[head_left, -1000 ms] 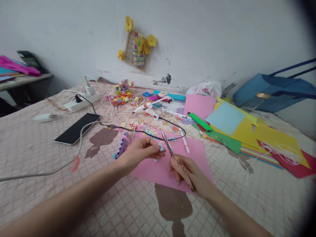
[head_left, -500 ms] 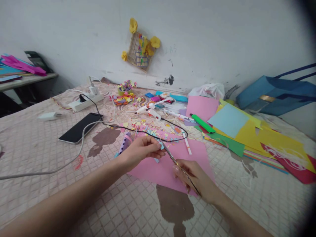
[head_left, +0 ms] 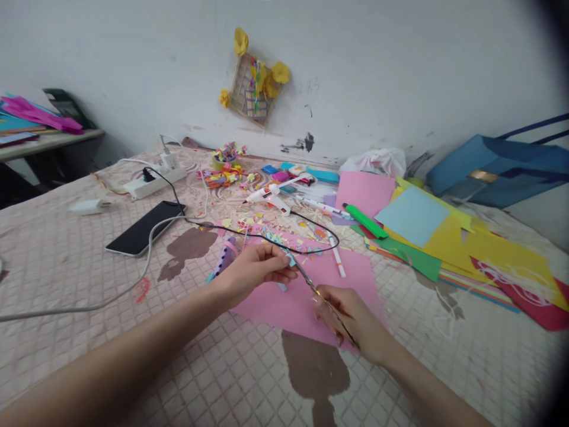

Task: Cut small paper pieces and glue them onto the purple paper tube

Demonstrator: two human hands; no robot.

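My left hand (head_left: 262,265) pinches a small piece of light blue paper (head_left: 291,259) over the pink sheet (head_left: 355,279). In my right hand (head_left: 349,317) is a pair of scissors (head_left: 308,280), held with the fingers wrapped round the handles. The blades point up and left and meet the blue piece at my left fingertips. Most of the handles is hidden by my fingers. Small blue and yellow paper scraps (head_left: 271,234) lie just beyond my left hand. A purple dotted tube (head_left: 223,259) lies beside my left wrist.
A glue gun (head_left: 269,196) lies behind the scraps, its black cable (head_left: 235,231) looping across the pink sheet. At left are a phone (head_left: 146,228) and a power strip (head_left: 155,184). Coloured paper sheets (head_left: 489,249) and a green marker (head_left: 364,220) lie at right.
Both hands keep nearly the same position, with the scissors still at the blue paper. The view has shifted very slightly.
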